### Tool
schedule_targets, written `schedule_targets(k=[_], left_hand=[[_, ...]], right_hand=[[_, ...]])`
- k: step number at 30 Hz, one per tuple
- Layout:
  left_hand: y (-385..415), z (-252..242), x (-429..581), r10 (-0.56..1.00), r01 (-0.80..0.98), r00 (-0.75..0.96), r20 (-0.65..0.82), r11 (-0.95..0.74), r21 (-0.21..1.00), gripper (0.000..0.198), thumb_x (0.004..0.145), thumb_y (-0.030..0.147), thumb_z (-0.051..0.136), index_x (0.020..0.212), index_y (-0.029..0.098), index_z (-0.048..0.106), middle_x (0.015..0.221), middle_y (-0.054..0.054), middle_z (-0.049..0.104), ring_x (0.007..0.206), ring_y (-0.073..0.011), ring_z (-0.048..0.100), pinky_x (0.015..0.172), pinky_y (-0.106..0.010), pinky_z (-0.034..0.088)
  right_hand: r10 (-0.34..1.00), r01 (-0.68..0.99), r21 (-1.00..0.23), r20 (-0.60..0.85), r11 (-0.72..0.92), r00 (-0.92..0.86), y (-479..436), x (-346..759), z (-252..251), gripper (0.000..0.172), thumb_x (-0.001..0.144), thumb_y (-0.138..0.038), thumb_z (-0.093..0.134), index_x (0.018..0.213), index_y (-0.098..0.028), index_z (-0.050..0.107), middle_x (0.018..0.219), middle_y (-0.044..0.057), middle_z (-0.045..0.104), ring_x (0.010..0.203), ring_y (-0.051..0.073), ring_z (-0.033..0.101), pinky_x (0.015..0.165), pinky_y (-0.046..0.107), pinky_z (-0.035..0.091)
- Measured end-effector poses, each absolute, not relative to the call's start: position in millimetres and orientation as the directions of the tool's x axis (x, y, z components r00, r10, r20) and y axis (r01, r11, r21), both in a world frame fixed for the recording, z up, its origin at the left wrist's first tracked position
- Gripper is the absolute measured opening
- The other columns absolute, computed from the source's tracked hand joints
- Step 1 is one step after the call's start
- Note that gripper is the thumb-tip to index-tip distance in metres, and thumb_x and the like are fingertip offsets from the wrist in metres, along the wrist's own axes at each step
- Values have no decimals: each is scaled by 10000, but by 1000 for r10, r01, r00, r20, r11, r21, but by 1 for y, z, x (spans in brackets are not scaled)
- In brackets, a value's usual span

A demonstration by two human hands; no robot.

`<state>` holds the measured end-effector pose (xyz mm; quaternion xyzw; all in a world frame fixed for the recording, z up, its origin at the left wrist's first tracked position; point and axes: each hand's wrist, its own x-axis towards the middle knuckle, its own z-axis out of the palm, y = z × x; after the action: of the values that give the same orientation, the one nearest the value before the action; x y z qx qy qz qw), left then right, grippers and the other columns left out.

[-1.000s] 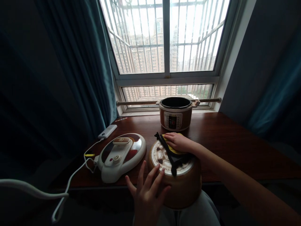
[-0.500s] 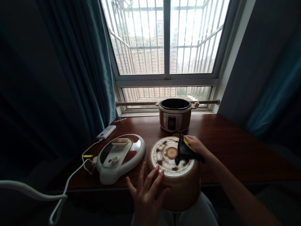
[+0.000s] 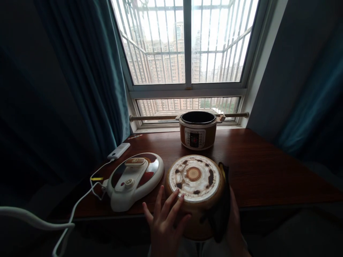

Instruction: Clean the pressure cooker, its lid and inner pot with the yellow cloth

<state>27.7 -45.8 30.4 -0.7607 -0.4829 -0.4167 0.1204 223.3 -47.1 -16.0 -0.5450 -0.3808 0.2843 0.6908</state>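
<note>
An upturned brown inner pot rests at the near table edge, its whitish base stained with brown patches and ringed at the centre. My left hand is open, fingers spread, with some fingertips on the near left of the base's rim. On the pot's right side, my right hand presses a black and yellow cloth against the wall; most of that hand's fingers are hidden behind the cloth. Beyond the pot stands the brown and white pressure cooker, lidless, with a control panel on its front.
Left of the pot lies the cooker's white lid, handle up. Farther left are a white power bank and a white cable hanging over the table edge. A barred window rises behind the wooden table.
My right hand has carried the cloth from the top of the upturned base down to the pot's right side. My left hand stays at the near left rim.
</note>
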Motion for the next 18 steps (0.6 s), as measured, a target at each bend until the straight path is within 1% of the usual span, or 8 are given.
schedule_targets(k=[2, 4, 6, 8, 10, 12, 15, 18], left_hand=[[-47, 32, 27, 645, 829, 191, 740, -510, 231, 307, 837, 318, 539, 1136, 293, 605, 1185, -41, 615, 1329, -289, 276, 1052, -599, -26], [-48, 35, 26, 661, 821, 203, 722, -517, 243, 307, 869, 250, 476, 1146, 294, 598, 1209, -32, 601, 1341, -277, 251, 1051, -598, -28], [-49, 38, 25, 678, 816, 212, 704, -519, 254, 354, 881, 174, 411, 1163, 295, 588, 1229, -22, 587, 1350, -263, 232, 1054, -592, -29], [-50, 41, 24, 689, 817, 216, 692, -516, 258, 385, 877, 152, 393, 1188, 294, 570, 1238, -20, 581, 1353, -259, 225, 1059, -584, -29], [-51, 41, 24, 695, 817, 218, 685, -514, 261, 396, 876, 158, 393, 1212, 294, 552, 1241, -23, 578, 1352, -258, 228, 1062, -580, -26], [-51, 40, 24, 698, 817, 217, 683, -513, 263, 392, 881, 168, 388, 1214, 298, 551, 1239, -24, 580, 1349, -255, 235, 1063, -579, -20], [-50, 38, 24, 700, 814, 216, 681, -514, 271, 381, 884, 169, 385, 1188, 303, 572, 1247, -23, 574, 1348, -254, 237, 1063, -580, -15], [-50, 36, 25, 694, 803, 214, 688, -526, 281, 380, 882, 158, 384, 1174, 300, 581, 1252, -20, 570, 1344, -255, 246, 1063, -584, -8]], right_hand=[[784, 92, -977, 209, 192, 585, -62, 202, -18, 532, 906, -412, 247, 1398, -210, 232, 1458, 80, 269, 1332, 271, 263, 1046, 505, 318], [768, 222, -963, 257, 153, 586, -73, 181, -20, 561, 910, -384, 250, 1432, -234, 110, 1493, 79, 161, 1355, 296, 185, 1051, 581, 261], [733, 427, -889, 400, 165, 550, -79, 165, -22, 605, 900, -349, 278, 1443, -259, 25, 1510, 71, 53, 1365, 327, 116, 1044, 638, 208], [678, 648, -736, 578, 194, 454, -81, 155, -22, 650, 886, -325, 312, 1448, -244, -3, 1510, 85, 16, 1361, 368, 74, 1015, 678, 196], [658, 801, -554, 693, 225, 295, -79, 151, -21, 677, 873, -317, 361, 1454, -217, 29, 1492, 122, 127, 1346, 400, 109, 984, 687, 225], [670, 869, -418, 728, 265, 146, -76, 154, -20, 680, 861, -310, 408, 1454, -215, 88, 1428, 138, 305, 1317, 403, 216, 979, 670, 238], [682, 892, -335, 730, 303, 43, -72, 164, -24, 645, 846, -302, 444, 1436, -229, 194, 1343, 122, 442, 1270, 391, 322, 996, 657, 200], [642, 907, -252, 766, 337, -25, -70, 174, -33, 608, 833, -317, 482, 1403, -243, 284, 1322, 108, 467, 1287, 396, 286, 999, 651, 200]])
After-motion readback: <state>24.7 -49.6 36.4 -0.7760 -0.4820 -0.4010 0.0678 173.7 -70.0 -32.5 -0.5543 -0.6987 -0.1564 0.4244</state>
